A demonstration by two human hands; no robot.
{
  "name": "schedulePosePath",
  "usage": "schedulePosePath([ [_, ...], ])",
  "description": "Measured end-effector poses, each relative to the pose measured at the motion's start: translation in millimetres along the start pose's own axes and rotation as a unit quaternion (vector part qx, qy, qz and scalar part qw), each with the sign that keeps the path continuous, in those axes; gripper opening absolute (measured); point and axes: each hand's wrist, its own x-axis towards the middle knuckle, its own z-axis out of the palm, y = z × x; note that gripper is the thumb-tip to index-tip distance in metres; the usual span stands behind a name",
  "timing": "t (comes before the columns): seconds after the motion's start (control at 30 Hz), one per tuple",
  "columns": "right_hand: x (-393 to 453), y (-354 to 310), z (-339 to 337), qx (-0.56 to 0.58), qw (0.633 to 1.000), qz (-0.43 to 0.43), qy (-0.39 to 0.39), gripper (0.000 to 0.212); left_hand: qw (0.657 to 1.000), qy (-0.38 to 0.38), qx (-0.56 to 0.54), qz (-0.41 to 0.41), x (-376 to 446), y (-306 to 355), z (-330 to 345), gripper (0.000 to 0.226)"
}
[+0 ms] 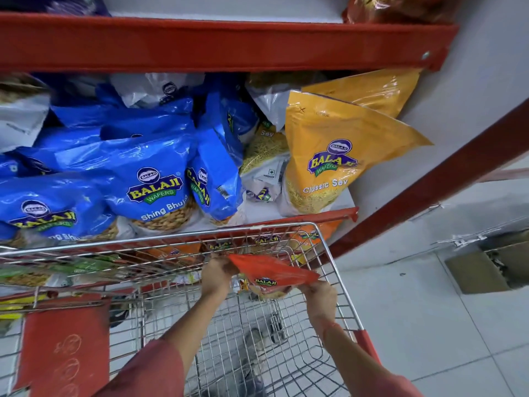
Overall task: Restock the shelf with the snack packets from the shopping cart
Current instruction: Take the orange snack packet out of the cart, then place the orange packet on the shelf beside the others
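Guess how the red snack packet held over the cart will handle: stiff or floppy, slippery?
The red glossy plastic snack packet probably handles floppy: it sags between the left hand and right hand, each gripping an end. Its shiny film suggests a slippery surface, so pinching an edge seems safer. It looks light for its size, though weight can't be confirmed.
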Motion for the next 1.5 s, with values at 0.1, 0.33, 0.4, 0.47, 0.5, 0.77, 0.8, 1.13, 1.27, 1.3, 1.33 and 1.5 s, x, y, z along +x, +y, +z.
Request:
schedulePosePath([
  [0.1,-12,-7,-13,0.016,0.999,-0.043,-0.012,0.016,0.999,-0.003,-0.023,0.022,-14,-1,-9,0.014],
  [0.33,-52,-31,-50,0.069,0.986,-0.153,-0.011,0.048,0.990,-0.013,-0.125,0.061,-74,19,-57,0.014],
  [0.4,-63,-40,-65,0.083,0.979,-0.185,-0.008,0.052,0.985,-0.003,-0.136,0.105,-90,32,-76,0.014],
  [0.47,-72,-53,-80,0.107,0.970,-0.220,-0.011,0.049,0.979,0.015,-0.150,0.139,-104,49,-96,0.018],
  [0.5,-76,-61,-88,0.119,0.964,-0.237,-0.007,0.045,0.975,0.023,-0.161,0.153,-111,59,-106,0.022],
  [0.77,-122,-163,-166,0.285,0.892,-0.352,-0.016,0.007,0.930,0.098,-0.227,0.273,-149,149,-172,0.006],
  [0.8,-125,-176,-175,0.312,0.877,-0.365,-0.024,0.008,0.923,0.109,-0.237,0.284,-150,161,-180,0.008],
  [1.13,-126,-307,-261,0.397,0.781,-0.481,0.033,0.033,0.847,0.184,-0.316,0.386,-153,296,-250,0.018],
  [1.27,-111,-358,-283,0.416,0.765,-0.491,0.041,0.023,0.825,0.235,-0.366,0.362,-129,350,-262,0.009],
  [1.3,-106,-371,-286,0.423,0.759,-0.493,0.039,0.021,0.819,0.245,-0.381,0.351,-121,362,-263,0.004],
  [1.33,-102,-381,-287,0.427,0.759,-0.490,0.039,0.018,0.817,0.257,-0.391,0.337,-112,372,-263,0.002],
  [1.5,-57,-422,-286,0.408,0.781,-0.464,0.090,0.016,0.812,0.279,-0.417,0.300,-60,411,-262,0.013],
])
